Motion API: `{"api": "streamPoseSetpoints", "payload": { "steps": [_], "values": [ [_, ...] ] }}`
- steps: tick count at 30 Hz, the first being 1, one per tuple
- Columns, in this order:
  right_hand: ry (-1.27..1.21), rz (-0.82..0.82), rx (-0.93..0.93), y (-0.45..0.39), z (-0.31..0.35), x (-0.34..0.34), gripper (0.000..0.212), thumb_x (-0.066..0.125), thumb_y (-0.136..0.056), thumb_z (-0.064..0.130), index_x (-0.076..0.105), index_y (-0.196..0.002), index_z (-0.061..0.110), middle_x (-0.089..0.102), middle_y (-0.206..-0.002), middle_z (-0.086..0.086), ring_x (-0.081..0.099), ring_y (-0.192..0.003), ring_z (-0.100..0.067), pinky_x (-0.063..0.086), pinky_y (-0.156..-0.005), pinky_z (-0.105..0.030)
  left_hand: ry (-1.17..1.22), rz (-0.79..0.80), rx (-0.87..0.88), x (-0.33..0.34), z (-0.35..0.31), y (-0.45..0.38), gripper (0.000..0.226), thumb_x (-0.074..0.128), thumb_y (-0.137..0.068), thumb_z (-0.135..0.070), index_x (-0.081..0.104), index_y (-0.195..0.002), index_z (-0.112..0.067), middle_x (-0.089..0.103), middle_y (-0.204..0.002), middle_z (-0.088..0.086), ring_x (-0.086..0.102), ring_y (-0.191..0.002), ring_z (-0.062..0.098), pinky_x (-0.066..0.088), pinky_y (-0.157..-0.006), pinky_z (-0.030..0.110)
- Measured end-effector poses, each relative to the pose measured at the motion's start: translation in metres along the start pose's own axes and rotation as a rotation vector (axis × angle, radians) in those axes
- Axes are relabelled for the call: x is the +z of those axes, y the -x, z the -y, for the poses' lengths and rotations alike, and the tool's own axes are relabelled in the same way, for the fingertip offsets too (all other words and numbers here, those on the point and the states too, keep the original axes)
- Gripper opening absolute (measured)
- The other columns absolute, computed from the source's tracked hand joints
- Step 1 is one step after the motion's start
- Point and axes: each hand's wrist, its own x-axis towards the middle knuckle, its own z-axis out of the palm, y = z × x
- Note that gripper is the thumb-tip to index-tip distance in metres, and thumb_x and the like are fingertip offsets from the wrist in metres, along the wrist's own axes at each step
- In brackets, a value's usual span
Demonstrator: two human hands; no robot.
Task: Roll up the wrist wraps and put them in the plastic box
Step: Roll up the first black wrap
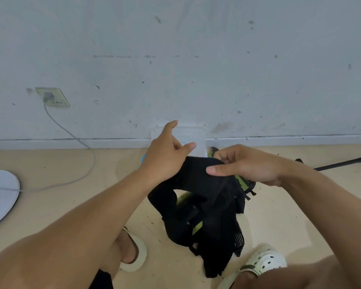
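Behind both hands, plastic box (pixel 193 138) contents hidden.

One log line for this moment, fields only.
stage: rolling | right hand: pinching black fabric wrist wraps | left hand: open, against wraps | clear plastic box: behind hands

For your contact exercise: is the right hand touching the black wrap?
Touching. The head view shows the right hand pinching the black wrap, thumb pressed flat on the fabric.
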Motion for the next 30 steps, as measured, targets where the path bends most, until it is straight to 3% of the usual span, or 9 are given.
{"api": "streamPoseSetpoints", "payload": {
  "steps": [3,6,10,14,17,20,24,27,30],
  "values": [
    [-0.140,-0.106,-0.014,0.001,0.001,-0.001,0.038,0.081,-0.081,0.047,0.072,-0.082,0.011,0.069,-0.081,-0.008,0.063,-0.072,-0.020,0.049,-0.069,-0.026,0.019,0.025,-0.023,0.000,0.000,-0.002,0.052,0.065,-0.100,-0.044,0.048,-0.148,-0.032,0.065,-0.108,-0.013,0.063,-0.100,0.005,0.049,-0.089,0.028],
    [-0.214,-0.186,0.001,0.001,0.001,-0.002,0.019,0.074,-0.094,0.032,0.075,-0.088,0.013,0.074,-0.080,-0.005,0.068,-0.067,-0.016,0.050,-0.058,-0.021,0.043,0.217,0.025,0.003,-0.006,0.002,0.031,0.058,-0.101,-0.052,0.066,-0.125,-0.034,0.070,-0.113,-0.012,0.067,-0.104,0.005,0.049,-0.088,0.024],
    [-0.307,-0.233,-0.019,0.001,0.000,-0.004,0.018,0.061,-0.103,0.019,0.077,-0.106,0.011,0.078,-0.102,-0.014,0.074,-0.087,-0.023,0.058,-0.074,-0.029,0.085,0.347,0.076,0.011,-0.006,0.011,0.034,0.069,-0.094,-0.051,0.067,-0.124,-0.034,0.071,-0.117,-0.016,0.068,-0.103,0.000,0.053,-0.089,0.019],
    [-0.328,-0.300,-0.072,0.001,0.001,-0.001,0.019,0.066,-0.100,0.022,0.074,-0.105,0.005,0.076,-0.103,-0.020,0.072,-0.090,-0.029,0.056,-0.086,-0.041,0.096,0.239,0.133,0.011,-0.007,0.008,0.007,0.075,-0.095,-0.031,0.071,-0.098,-0.026,0.069,-0.080,-0.018,0.063,-0.071,-0.008,0.044,-0.063,0.007],
    [-0.305,-0.345,-0.133,0.001,0.003,-0.001,0.036,0.079,-0.088,0.034,0.068,-0.099,0.001,0.070,-0.096,-0.029,0.069,-0.085,-0.029,0.055,-0.082,-0.039,0.171,0.146,0.170,0.010,-0.011,0.010,0.012,0.070,-0.099,-0.029,0.069,-0.088,-0.024,0.064,-0.068,-0.021,0.060,-0.064,-0.008,0.042,-0.058,0.006],
    [-0.205,-0.257,-0.063,0.003,0.000,-0.005,0.034,0.079,-0.085,0.034,0.072,-0.103,0.007,0.079,-0.101,-0.014,0.076,-0.093,-0.023,0.060,-0.095,-0.041,0.230,0.028,0.163,0.004,-0.014,0.009,0.017,0.067,-0.101,-0.032,0.070,-0.089,-0.020,0.068,-0.076,-0.011,0.062,-0.068,-0.003,0.045,-0.060,0.011],
    [0.055,0.025,0.115,0.005,-0.010,-0.003,0.027,0.077,-0.092,0.034,0.077,-0.117,0.023,0.079,-0.114,0.005,0.074,-0.110,-0.014,0.051,-0.108,-0.040,0.400,-0.156,0.043,-0.006,-0.015,0.002,0.017,0.066,-0.102,-0.033,0.071,-0.095,-0.018,0.074,-0.090,-0.001,0.068,-0.082,0.007,0.054,-0.074,0.027],
    [0.057,0.085,0.136,0.007,-0.010,-0.003,0.023,0.075,-0.093,0.033,0.079,-0.110,0.018,0.079,-0.112,0.000,0.074,-0.110,-0.017,0.050,-0.110,-0.042,0.444,-0.213,-0.070,-0.012,-0.011,-0.004,0.015,0.068,-0.100,-0.032,0.067,-0.113,-0.024,0.072,-0.109,-0.008,0.067,-0.103,0.008,0.053,-0.085,0.025],
    [-0.121,-0.034,0.070,0.009,-0.003,-0.004,0.030,0.077,-0.085,0.036,0.077,-0.097,0.008,0.079,-0.105,-0.014,0.076,-0.100,-0.027,0.058,-0.097,-0.036,0.297,-0.189,-0.058,-0.013,-0.008,-0.004,0.034,0.075,-0.095,-0.034,0.062,-0.126,-0.028,0.066,-0.122,-0.014,0.063,-0.113,0.005,0.051,-0.098,0.026]
  ]
}}
